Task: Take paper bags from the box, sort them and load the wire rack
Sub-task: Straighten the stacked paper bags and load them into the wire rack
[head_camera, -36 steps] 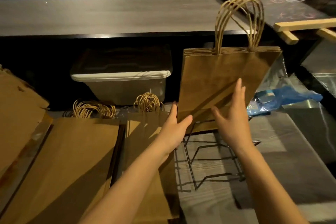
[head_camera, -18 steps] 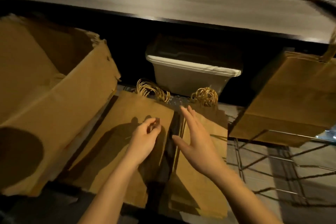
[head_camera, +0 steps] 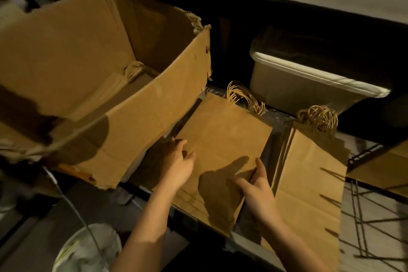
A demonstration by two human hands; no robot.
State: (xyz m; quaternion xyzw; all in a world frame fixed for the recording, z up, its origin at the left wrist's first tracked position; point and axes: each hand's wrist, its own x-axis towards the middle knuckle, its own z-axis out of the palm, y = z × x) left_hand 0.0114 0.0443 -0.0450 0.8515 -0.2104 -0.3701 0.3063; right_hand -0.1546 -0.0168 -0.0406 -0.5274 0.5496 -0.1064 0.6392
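- The right hand [head_camera: 257, 192] sits at the 5 o'clock edge of the near stack of paper bags [head_camera: 223, 152], thumb on top and fingers curled under its right side, pinching the edge.
- The left hand [head_camera: 178, 165] lies spread and loose on the stack's left side, at 7 o'clock, pressing down and gripping nothing.
- The bags look light, flat and floppy in a thin sheaf; I judge that a two-sided hold on the long edges keeps them from fanning or sliding apart.
- A second stack [head_camera: 309, 179] lies just beside, at 3 o'clock, on the surface.
- Twisted handles [head_camera: 242, 99] at 12 o'clock look snag-prone.
- The box [head_camera: 136, 121] stands at 10 o'clock, with more bags inside.
- The wire rack [head_camera: 375, 223] is at 4 o'clock.
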